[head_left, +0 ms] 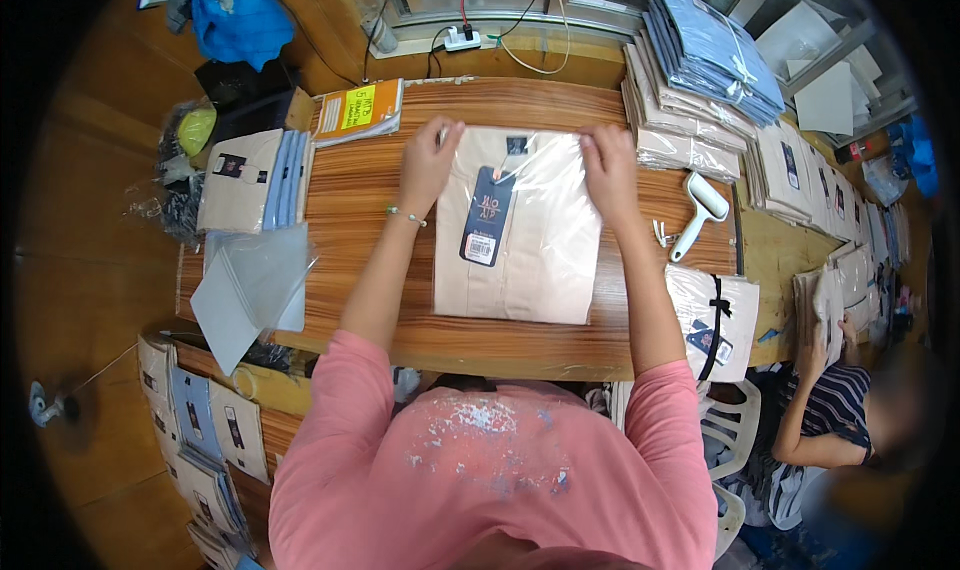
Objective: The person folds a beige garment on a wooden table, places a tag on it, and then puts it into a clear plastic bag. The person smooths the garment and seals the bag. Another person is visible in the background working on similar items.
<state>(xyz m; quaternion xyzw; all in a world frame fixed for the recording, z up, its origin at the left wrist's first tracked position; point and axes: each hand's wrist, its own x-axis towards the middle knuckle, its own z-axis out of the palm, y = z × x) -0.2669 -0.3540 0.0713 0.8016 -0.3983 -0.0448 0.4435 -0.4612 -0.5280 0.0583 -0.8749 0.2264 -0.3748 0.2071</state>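
A folded beige garment (535, 240) in a transparent plastic bag lies flat on the wooden table in front of me. Its dark blue hang tag (488, 215) rests on the left part of the front, and a small dark label shows near the top edge. My left hand (430, 160) pinches the bag's far left corner. At the far right corner, my right hand (609, 168) has its fingers closed on the bag's edge. To the right of that hand lies a white lint roller (699, 213), with small white clips (664, 235) beside it.
Stacked bagged garments (690, 120) stand at the back right, tied blue ones on top. A black-ribboned beige garment (712, 320) lies at the right edge. Plastic sheets (250, 285), folded garments (255, 182) and an orange notebook (358, 110) are on the left. A co-worker (830, 400) handles garments at far right.
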